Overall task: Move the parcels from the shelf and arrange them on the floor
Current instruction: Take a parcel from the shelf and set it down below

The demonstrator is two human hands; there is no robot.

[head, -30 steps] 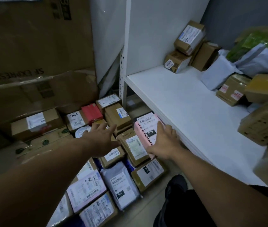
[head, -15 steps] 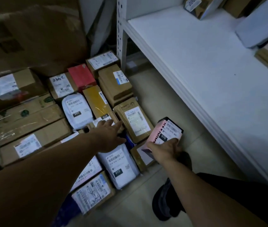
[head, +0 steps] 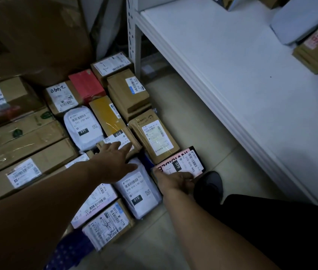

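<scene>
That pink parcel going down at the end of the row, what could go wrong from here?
The pink parcel lies partly on a neighbouring box rather than flat on the floor, so it might tip or slide once the right hand lets go. The person's shoe is right beside it and could kick or step on it. The left hand hovers over the packed parcels; leaning on them might shove the tight rows crooked.

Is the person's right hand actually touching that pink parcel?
Touching. The head view shows the right hand with its fingers lying on the near edge of the pink parcel, covering part of it, with no gap between them.
</scene>
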